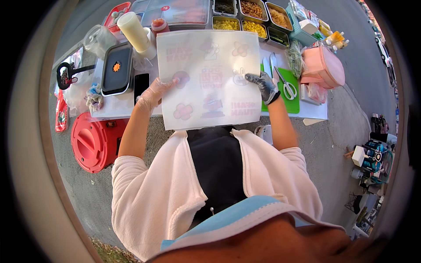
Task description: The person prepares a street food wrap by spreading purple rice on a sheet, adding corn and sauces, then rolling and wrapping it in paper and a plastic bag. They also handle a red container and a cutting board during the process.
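Note:
A large white sheet of food wrapping paper (210, 88), with faint printed flowers and figures showing through, is held up over the table's front edge. My left hand (156, 92), in a clear plastic glove, grips its left edge. At the right edge my right hand (265, 86), in a dark translucent glove, pinches the paper. Just beyond the right hand, a green cutting board (288, 102) carries white-handled scissors (289, 88) and a knife (273, 64). A black phone (141, 86) lies near my left hand. The paper hides the middle of the table.
Steel containers of chopped fillings (252, 10) line the back, beside a large lidded clear box (177, 13). A sauce bottle (133, 31) and a dark lidded tray (117, 69) stand left. A pink bag (322, 67) is at right; a red bucket (95, 143) stands below the left edge.

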Demonstrator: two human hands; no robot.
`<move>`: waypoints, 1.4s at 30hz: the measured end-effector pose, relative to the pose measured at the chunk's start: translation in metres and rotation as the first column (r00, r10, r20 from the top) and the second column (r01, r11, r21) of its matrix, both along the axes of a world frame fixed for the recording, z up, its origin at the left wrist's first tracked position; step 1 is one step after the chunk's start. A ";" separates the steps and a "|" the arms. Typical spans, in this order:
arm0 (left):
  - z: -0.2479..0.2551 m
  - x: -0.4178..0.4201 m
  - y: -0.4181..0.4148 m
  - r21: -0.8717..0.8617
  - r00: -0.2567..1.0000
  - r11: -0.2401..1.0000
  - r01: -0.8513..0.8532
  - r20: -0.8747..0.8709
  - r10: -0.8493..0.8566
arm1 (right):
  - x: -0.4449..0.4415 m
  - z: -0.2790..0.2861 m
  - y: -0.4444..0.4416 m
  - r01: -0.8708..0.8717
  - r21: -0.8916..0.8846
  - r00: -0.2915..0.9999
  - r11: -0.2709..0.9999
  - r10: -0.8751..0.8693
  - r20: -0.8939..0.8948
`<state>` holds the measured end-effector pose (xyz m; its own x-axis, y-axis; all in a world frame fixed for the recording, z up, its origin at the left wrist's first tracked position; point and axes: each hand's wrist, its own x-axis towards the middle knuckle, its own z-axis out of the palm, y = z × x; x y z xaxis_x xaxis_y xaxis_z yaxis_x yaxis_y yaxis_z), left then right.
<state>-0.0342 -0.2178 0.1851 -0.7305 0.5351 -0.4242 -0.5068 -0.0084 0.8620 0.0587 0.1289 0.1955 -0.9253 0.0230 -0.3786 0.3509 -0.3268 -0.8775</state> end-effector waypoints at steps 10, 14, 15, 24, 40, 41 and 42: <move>-0.022 0.009 -0.008 -0.049 0.971 0.995 0.089 0.229 -0.076 | 0.008 -0.064 -0.002 -0.129 -0.029 0.963 0.991 0.132 0.235; -0.024 0.032 -0.008 -0.067 0.971 0.993 -0.093 0.216 0.105 | -0.009 -0.094 0.001 -0.184 0.086 0.953 0.979 0.157 0.258; -0.019 0.037 -0.008 -0.096 0.968 0.987 -0.126 0.206 0.144 | -0.014 -0.097 0.005 -0.196 0.114 0.950 0.974 0.160 0.269; -0.013 0.078 0.032 -0.110 0.845 0.855 -0.508 0.133 0.519 | -0.135 -0.130 0.086 -0.056 0.996 0.976 0.076 0.216 0.039; 0.011 0.099 0.107 -0.107 0.740 0.742 -0.662 0.066 0.670 | -0.201 -0.180 0.113 -0.210 0.974 0.915 -0.086 0.333 0.227; 0.011 0.097 0.109 -0.103 0.749 0.751 -0.653 0.061 0.660 | -0.201 -0.183 0.115 -0.216 0.971 0.913 -0.100 0.331 0.237; 0.011 0.096 0.110 -0.096 0.755 0.757 -0.647 0.056 0.653 | -0.194 -0.173 0.113 -0.185 0.979 0.903 -0.089 0.379 0.205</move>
<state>0.0617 -0.1079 0.1964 -0.8536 -0.0876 -0.5136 -0.4676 -0.3059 0.8293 -0.1353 0.2414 0.0228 -0.9865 -0.0035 -0.1635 0.0361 0.9704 -0.2387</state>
